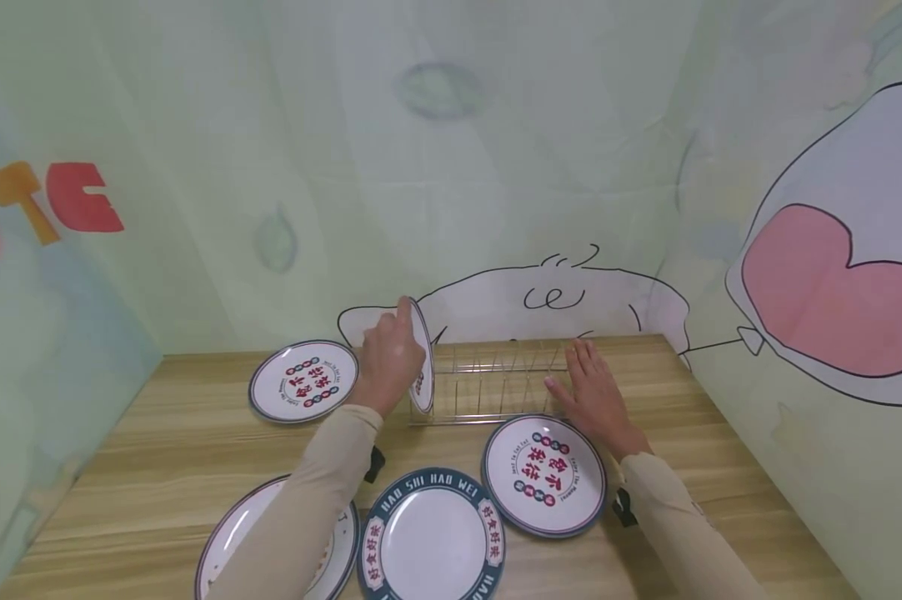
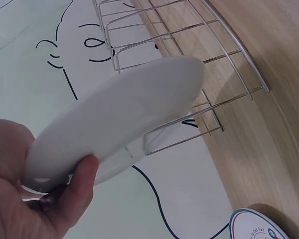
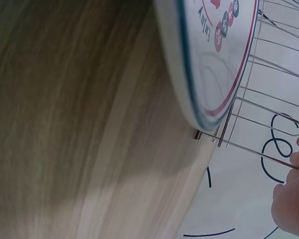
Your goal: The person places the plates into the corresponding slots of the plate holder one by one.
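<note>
- The left hand point(image 1: 393, 358) grips the rim of the held plate point(image 2: 117, 112) between its fingers, one finger stretched up along the edge
- The right hand point(image 1: 595, 396) holds the right end of the wire rack point(image 1: 496, 417), its thumb spread away from its fingers
- The held plate stands nearly upright on the right side of the left hand, at the left end of the wire rack; whether its lower edge is seated between the wires cannot be told
- The row of thin wires stretches from the held plate across to the right hand
- The right-hand plate point(image 1: 544, 477) lies by the front rail of the wire rack, close to the right wrist, narrowing the room there
- The left-hand plate point(image 1: 304, 382) lies just beside the left wrist, near the back edge of the wooden table point(image 1: 721, 500)
- Nearer the person, the lettered plate point(image 1: 434, 542) sits between the right-hand plate and the lower-left plate point(image 1: 229, 537), which the left sleeve point(image 1: 301, 500) partly covers
- The printed wall cloth point(image 1: 511, 200) rises behind the table's back edge
- The left wrist view shows the plain white underside of the held plate and a fingertip pressed on it; the head view shows a sliver of its printed face
- The right wrist view shows fingers at the end wire
</note>
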The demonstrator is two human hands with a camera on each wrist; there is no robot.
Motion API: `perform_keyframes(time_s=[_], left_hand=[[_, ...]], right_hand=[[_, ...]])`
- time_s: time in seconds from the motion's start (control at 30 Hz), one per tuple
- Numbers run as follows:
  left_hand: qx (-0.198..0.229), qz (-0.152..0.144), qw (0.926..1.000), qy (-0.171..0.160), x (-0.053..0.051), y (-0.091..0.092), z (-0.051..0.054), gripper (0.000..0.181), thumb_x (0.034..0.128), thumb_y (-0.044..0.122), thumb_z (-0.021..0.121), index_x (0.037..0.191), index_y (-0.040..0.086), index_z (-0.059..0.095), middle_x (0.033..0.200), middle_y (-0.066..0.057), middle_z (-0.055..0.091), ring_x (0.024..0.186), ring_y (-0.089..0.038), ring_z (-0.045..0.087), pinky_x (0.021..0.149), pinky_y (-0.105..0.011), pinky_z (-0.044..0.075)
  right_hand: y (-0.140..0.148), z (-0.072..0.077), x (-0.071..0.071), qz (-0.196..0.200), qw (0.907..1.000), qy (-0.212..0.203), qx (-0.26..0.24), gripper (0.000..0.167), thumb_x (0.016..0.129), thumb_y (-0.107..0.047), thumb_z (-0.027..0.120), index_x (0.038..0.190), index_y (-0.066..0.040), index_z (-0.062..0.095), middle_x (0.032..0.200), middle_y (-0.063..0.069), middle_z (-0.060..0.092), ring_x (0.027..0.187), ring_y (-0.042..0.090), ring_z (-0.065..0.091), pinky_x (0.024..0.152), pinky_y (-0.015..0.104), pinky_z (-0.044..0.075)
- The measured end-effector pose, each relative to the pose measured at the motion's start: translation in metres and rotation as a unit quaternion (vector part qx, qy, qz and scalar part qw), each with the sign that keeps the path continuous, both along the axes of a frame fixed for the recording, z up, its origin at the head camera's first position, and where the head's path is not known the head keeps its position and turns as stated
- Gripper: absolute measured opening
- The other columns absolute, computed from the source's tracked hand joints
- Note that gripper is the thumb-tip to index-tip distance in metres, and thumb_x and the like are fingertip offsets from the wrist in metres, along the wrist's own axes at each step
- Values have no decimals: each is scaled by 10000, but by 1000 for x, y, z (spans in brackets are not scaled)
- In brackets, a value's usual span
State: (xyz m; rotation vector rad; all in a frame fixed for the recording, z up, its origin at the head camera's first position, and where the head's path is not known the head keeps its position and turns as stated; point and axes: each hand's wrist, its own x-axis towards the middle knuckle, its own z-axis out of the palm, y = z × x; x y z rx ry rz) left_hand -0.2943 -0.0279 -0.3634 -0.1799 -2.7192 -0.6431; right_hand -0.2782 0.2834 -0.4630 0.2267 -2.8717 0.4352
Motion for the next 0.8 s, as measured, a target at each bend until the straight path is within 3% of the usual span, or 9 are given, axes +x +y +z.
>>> perform_keyframes(time_s=[0.27,0.8], left_hand=[[42,-52,9999,-133,-3,4,-9,701,812,-46,617,1466,12,372,885,-192,591,550,-250,561,391,-244,445],[-165,-34,9998,48,-4,5,-20,630,813,-42,611,1409,-7,409,801,-174,581,506,-233,545,384,-244,433]], right_hand=[[0,-2,0,-25,9999,124,116,763,1030,-451,462,1542,66,234,1647,257,149,1541,419,100,1263,523,105],[-3,0,1,-4,9999,8,157,781,1033,-477,439,1549,63,213,1650,261,127,1543,423,88,1265,514,90]])
